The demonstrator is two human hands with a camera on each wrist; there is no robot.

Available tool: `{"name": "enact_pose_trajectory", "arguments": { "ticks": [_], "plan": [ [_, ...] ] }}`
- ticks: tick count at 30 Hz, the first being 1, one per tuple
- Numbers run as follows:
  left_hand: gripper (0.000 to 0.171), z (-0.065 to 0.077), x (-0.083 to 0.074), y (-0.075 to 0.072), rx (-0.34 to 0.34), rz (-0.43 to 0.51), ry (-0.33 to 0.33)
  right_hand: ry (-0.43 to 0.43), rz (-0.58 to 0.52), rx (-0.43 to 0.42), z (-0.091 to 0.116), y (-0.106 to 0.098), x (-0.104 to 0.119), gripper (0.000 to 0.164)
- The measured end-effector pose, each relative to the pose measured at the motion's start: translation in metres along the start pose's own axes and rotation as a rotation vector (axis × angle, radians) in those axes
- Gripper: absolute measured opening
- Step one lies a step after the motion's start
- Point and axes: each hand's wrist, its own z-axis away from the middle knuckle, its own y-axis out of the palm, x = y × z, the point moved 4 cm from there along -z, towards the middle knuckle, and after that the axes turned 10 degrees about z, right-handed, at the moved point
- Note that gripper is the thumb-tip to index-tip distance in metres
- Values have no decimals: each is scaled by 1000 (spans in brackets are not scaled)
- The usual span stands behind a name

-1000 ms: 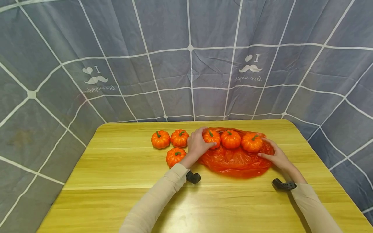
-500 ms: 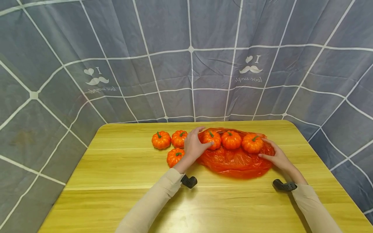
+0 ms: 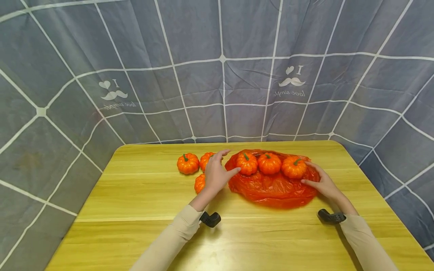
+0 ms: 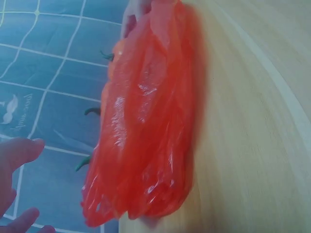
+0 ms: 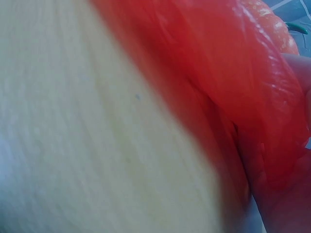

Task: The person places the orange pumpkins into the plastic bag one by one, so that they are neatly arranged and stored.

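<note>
- Left hand (image 3: pixel 215 175): holding nothing, with thumb and fingers spread between the loose pumpkins and the bag.
- Right hand (image 3: pixel 323 184): fingers and thumb are curling round the right end of the red plastic bag (image 3: pixel 276 194).
- Bag: lying on the worktop (image 3: pixel 135 205); three bagged pumpkins (image 3: pixel 269 163) are sitting in a row at its mouth.
- Loose pumpkins (image 3: pixel 188 163): three are resting left of the bag, two being partly hidden by the left hand.
- Step, as judged: bagging, the right hand steadying.
- Next move: probably calling for the left fingers to be gripping a loose pumpkin.
</note>
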Motion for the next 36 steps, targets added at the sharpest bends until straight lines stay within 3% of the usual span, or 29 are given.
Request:
{"name": "enact_pose_trajectory", "arguments": {
  "ticks": [11,21,36],
  "plan": [
    [63,16,10,-33,-51,-57,24,16,6,6,1,0,-3,73],
    [65,31,21,-57,-83,-40,19,25,-14,19,0,0,-4,73],
    [82,56,46,-72,-104,-49,-77,-13,-24,-6,2,1,-1,72]
  ]
}}
